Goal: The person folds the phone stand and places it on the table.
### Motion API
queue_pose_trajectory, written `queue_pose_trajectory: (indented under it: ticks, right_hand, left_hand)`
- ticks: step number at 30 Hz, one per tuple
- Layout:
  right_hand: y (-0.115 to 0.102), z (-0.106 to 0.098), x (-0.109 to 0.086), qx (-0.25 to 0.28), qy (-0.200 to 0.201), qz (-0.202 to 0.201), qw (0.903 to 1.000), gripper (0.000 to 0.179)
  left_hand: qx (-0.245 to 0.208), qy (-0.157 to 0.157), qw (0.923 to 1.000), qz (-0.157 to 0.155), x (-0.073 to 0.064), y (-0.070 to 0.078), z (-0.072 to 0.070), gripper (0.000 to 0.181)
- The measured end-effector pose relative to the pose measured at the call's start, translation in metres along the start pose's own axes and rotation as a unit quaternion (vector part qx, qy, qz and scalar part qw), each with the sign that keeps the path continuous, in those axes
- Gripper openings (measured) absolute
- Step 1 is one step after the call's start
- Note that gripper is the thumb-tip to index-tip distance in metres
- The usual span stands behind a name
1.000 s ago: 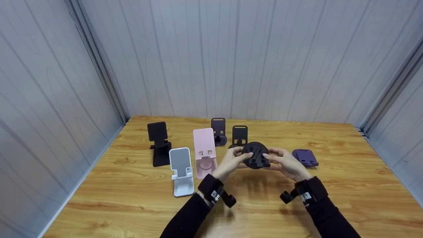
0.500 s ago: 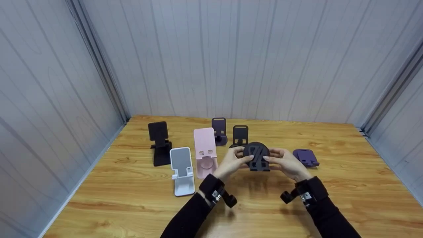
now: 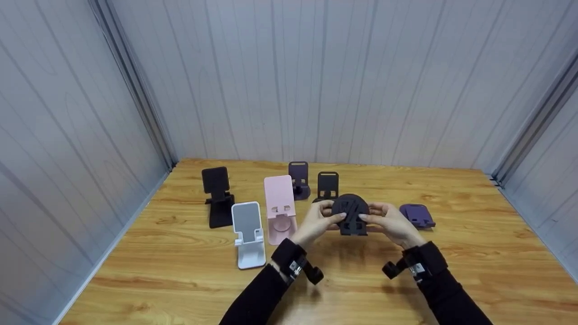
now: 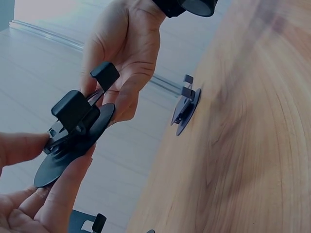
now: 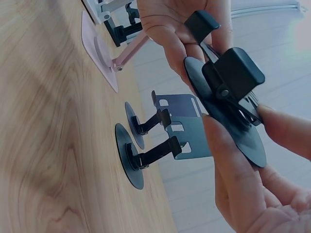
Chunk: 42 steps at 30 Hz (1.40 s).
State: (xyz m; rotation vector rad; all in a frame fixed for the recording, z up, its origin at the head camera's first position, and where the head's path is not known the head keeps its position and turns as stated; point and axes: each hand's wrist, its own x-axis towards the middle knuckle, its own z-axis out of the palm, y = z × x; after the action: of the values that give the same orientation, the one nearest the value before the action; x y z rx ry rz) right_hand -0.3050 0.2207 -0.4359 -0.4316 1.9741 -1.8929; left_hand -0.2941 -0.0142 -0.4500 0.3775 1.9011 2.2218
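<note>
Black stand point(image 3: 351, 216) lies pinched — between thumbs point(image 4: 22, 147) and fingers point(image 4: 65, 191).

Blk long sleeves point(image 3: 253, 295), L + R. Wide blk wristband point(image 3: 289, 253) ea. side, w/ small silver-wht patch point(image 3: 294, 267); stubby blk cam point(image 3: 314, 274) w/ rounded end juts off ea. one.

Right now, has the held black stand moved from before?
Yes, the held black stand has turned, its lip lower in view relative to the folded purple stand.
</note>
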Motion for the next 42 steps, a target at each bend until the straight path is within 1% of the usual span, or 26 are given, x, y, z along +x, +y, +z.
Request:
queue_pose_trajectory:
  ticks: [3,5,7,10,13,14,16,17,18,21,23,27,29,30,31,32,35,38,40,42]
  right_hand:
    - [0.0,-0.001,0.0,0.008,-0.001,0.001,1.0,0.059]
    - [-0.001,-0.001,-0.001,0.012,0.002,0.001,0.9999,0.062]
    - [-0.002,-0.002,-0.002,0.009,0.005,0.001,1.0,0.064]
    - [-0.003,-0.005,-0.003,0.001,0.013,0.0,0.9999,0.066]
    - [-0.005,-0.009,-0.004,-0.008,0.023,-0.003,0.9997,0.067]
    - [-0.006,-0.01,-0.005,-0.011,0.026,-0.004,0.9996,0.068]
    - [-0.007,-0.011,-0.006,-0.014,0.032,-0.004,0.9994,0.068]
    - [-0.007,-0.012,-0.007,-0.015,0.033,-0.003,0.9993,0.067]
    - [-0.008,-0.013,-0.007,-0.017,0.034,-0.003,0.9993,0.067]
    - [-0.009,-0.016,-0.008,-0.021,0.041,0.0,0.999,0.068]
    - [-0.009,-0.018,-0.008,-0.023,0.047,0.003,0.9986,0.068]
    - [-0.008,-0.024,-0.008,-0.027,0.067,0.015,0.9973,0.068]
    - [-0.006,-0.027,-0.007,-0.032,0.073,0.021,0.9965,0.069]
    - [-0.005,-0.029,-0.007,-0.034,0.076,0.025,0.9962,0.069]
    - [-0.004,-0.031,-0.006,-0.036,0.077,0.027,0.996,0.07]
    - [-0.003,-0.033,-0.006,-0.038,0.079,0.031,0.9957,0.072]
    - [0.001,-0.041,-0.005,-0.044,0.083,0.045,0.9946,0.07]
    - [0.004,-0.048,-0.003,-0.06,0.096,0.057,0.9919,0.069]
    - [0.006,-0.053,0.0,-0.08,0.106,0.064,0.989,0.068]
    - [0.008,-0.057,0.002,-0.088,0.115,0.071,0.987,0.067]
  left_hand:
    - [0.007,-0.006,1.0,0.0,0.0,0.002,0.0,0.033]
    - [0.014,-0.006,0.9999,0.003,0.0,0.003,0.001,0.039]
    - [0.036,-0.003,0.9992,0.016,0.0,0.004,0.002,0.046]
    - [0.076,0.005,0.9958,0.052,0.0,0.005,0.004,0.052]
    - [0.123,0.009,0.9881,0.092,0.0,0.006,0.004,0.056]
    - [0.144,0.01,0.9842,0.103,0.0,0.007,0.004,0.057]
    - [0.194,0.011,0.9735,0.121,-0.002,0.009,0.003,0.06]
    - [0.217,0.011,0.9672,0.131,-0.003,0.009,0.003,0.062]
    - [0.245,0.011,0.9593,0.141,-0.003,0.01,0.003,0.065]
    - [0.329,0.006,0.9307,0.16,-0.006,0.012,0.004,0.072]
    - [0.381,0.001,0.9089,0.169,-0.007,0.012,0.005,0.074]
    - [0.477,-0.005,0.8633,0.166,-0.007,0.011,0.008,0.074]
    - [0.509,-0.002,0.845,0.163,-0.008,0.008,0.008,0.075]
    - [0.52,0.0,0.8392,0.159,-0.008,0.006,0.008,0.075]
    - [0.53,0.002,0.8338,0.155,-0.008,0.005,0.008,0.075]
    - [0.537,0.003,0.8299,0.153,-0.008,0.004,0.008,0.075]
    - [0.548,0.004,0.8238,0.143,-0.009,0.003,0.008,0.075]
    - [0.556,-0.001,0.8209,0.131,-0.009,0.002,0.009,0.075]
    - [0.556,-0.006,0.8224,0.123,-0.009,0.001,0.009,0.075]
    - [0.555,-0.01,0.8236,0.115,-0.009,0.0,0.008,0.074]
